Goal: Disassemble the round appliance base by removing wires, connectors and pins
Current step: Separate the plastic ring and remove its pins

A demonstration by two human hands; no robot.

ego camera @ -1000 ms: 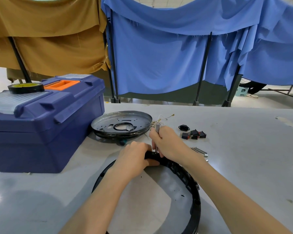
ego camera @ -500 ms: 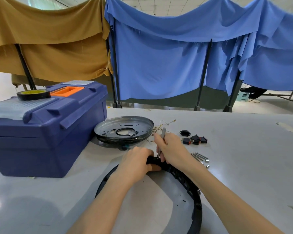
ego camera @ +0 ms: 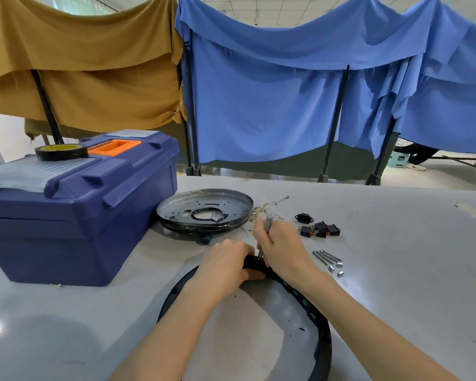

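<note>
Black ring base (ego camera: 323,345) near the viewer; at its twelve o'clock, left hand (ego camera: 226,266) grips the rim, right hand (ego camera: 282,247) grips an upright slim tool (ego camera: 267,222), whose tip may slip and jab the left hand

Blue toolbox (ego camera: 80,215) w/ tape roll (ego camera: 61,152) on lid, prob. electrical; blue cloth (ego camera: 272,105) behind.

Left side blocked: blue toolbox (ego camera: 80,215), with metal dish (ego camera: 204,213) just beside it, beyond the black ring (ego camera: 323,339). Right of ring, bolts (ego camera: 326,258), switches (ego camera: 320,229) and wire bundle (ego camera: 267,209) clutter the near table (ego camera: 410,257); farther right, bare surface, open passage for a hand.
</note>
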